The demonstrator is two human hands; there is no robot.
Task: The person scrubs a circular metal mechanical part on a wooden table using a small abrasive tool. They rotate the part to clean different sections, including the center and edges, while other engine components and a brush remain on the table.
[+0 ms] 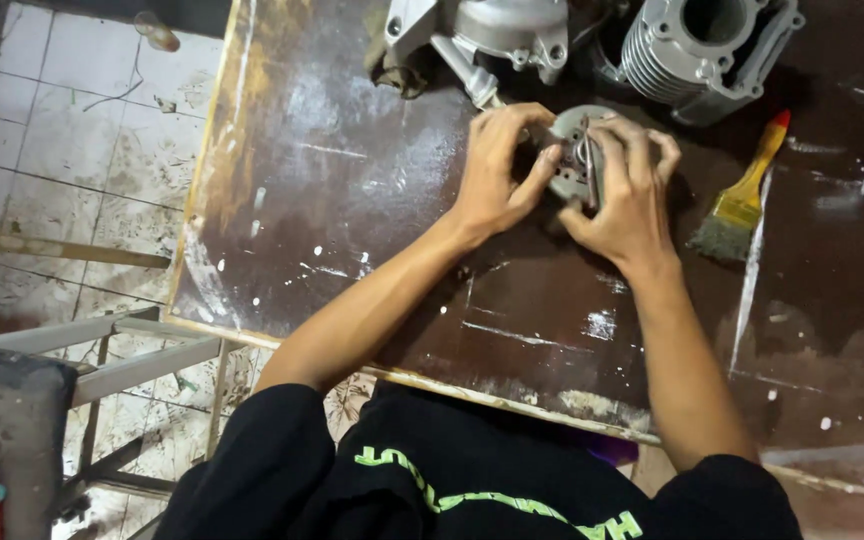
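- Both grips closed around a round grey metal engine part with a flat drilled face, left hand on its near-left rim, right hand wrapped over its right side.
- Right fingers curled across the face, thumb pressed beside a thin metal pin or clip; which of the two, impossible to tell.
- Held just above the dark, paint-flecked wooden table, near its far edge.
- Judged heavy, rigid, likely oily and slippery; best gripped by the rim, not the small pin.
- Nearby: yellow-handled paintbrush with red tip to the right, finned silver cylinder block and grey cast casing behind.
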